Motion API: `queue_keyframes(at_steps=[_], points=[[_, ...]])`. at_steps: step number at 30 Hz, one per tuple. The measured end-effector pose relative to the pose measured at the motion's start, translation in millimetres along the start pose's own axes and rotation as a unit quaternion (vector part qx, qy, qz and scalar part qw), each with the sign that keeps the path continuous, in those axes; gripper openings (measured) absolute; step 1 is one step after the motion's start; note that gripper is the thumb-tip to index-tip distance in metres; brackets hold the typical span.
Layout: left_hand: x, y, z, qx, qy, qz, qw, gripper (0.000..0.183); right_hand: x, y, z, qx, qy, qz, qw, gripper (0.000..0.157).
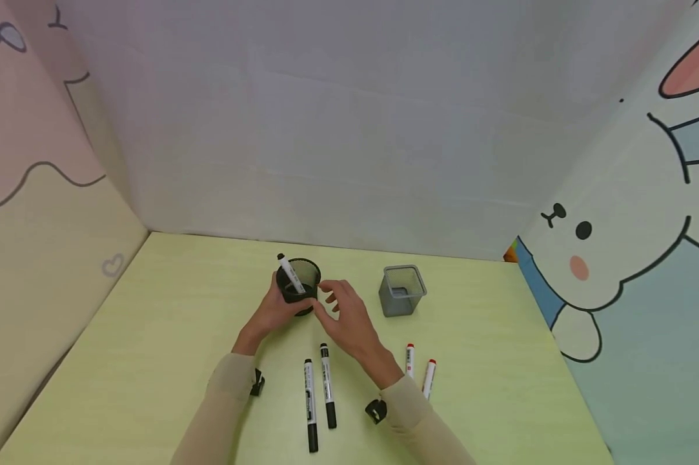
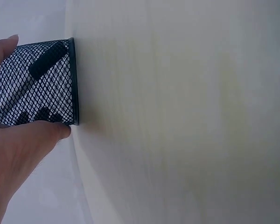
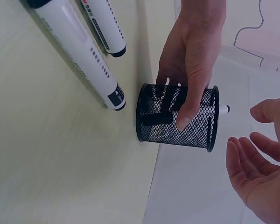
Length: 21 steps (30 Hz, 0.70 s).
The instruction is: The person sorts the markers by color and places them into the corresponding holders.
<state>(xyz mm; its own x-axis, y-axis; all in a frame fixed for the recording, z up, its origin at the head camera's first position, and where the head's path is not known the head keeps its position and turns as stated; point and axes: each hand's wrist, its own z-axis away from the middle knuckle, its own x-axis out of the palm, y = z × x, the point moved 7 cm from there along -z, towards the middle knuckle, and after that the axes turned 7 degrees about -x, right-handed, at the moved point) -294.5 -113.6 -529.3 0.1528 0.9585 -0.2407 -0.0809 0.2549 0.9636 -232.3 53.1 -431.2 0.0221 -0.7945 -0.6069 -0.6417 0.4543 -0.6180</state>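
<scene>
A round black mesh pen cup [image 1: 308, 274] stands on the table, with a black-capped white marker [image 1: 292, 274] leaning inside it. My left hand [image 1: 275, 311] grips the cup, thumb along its near side; the left wrist view shows the thumb and a finger on either side of the mesh [image 2: 37, 84]. My right hand [image 1: 349, 321] is just right of the cup, fingers loosely bent and apart, with nothing in them. In the right wrist view that hand [image 3: 263, 163] is off the cup's rim, level with the marker's end.
Two black-and-white markers, one [image 1: 310, 403] beside the other [image 1: 328, 385], lie in front of the cup. A square grey mesh holder [image 1: 402, 294] stands to the right. Two red-capped markers, one [image 1: 410, 359] left of the other [image 1: 429, 378], lie by my right forearm. Walls border the table.
</scene>
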Motion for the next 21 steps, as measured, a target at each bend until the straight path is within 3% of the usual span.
queue_keyframes(at_steps=[13, 21], points=[[-0.3, -4.1, -0.4, -0.021, 0.010, 0.000, 0.9997, 0.102, -11.0, 1.4, 24.6, 0.063, 0.004, -0.004, 0.998, 0.033], [-0.9, -5.0, -0.9, -0.030, 0.018, -0.003, 0.9994, 0.102, -12.2, 1.4, 34.4, 0.091, 0.006, 0.020, 0.996, 0.031]])
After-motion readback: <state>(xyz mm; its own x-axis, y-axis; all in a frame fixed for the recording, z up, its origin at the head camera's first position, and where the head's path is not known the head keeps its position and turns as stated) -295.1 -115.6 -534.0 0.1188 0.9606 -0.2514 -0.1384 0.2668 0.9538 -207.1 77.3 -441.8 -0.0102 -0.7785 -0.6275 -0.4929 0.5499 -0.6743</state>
